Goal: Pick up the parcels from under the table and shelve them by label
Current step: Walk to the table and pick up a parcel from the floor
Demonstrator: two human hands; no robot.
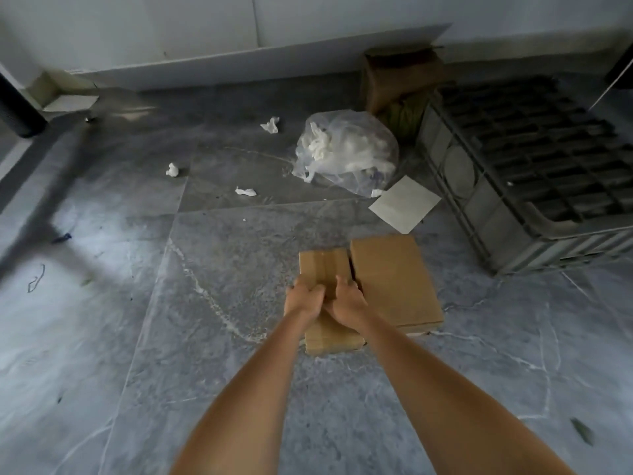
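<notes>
On the grey marble-patterned tile floor [239, 269], a dark grey slatted plastic crate [534, 173] stands at the right, a clear plastic bag of white waste [346, 152] behind the parcels; just left of the crate lies the larger flat brown cardboard parcel [394, 282], and touching its left edge, the narrower brown cardboard parcel [323, 265]. Both bare forearms reach straight forward and down, hands side by side at the narrow parcel's middle. The left hand [305, 298] curls its fingers over the parcel's top; the right hand [347, 298] likewise grips it, thumb towards the seam between the parcels
</notes>
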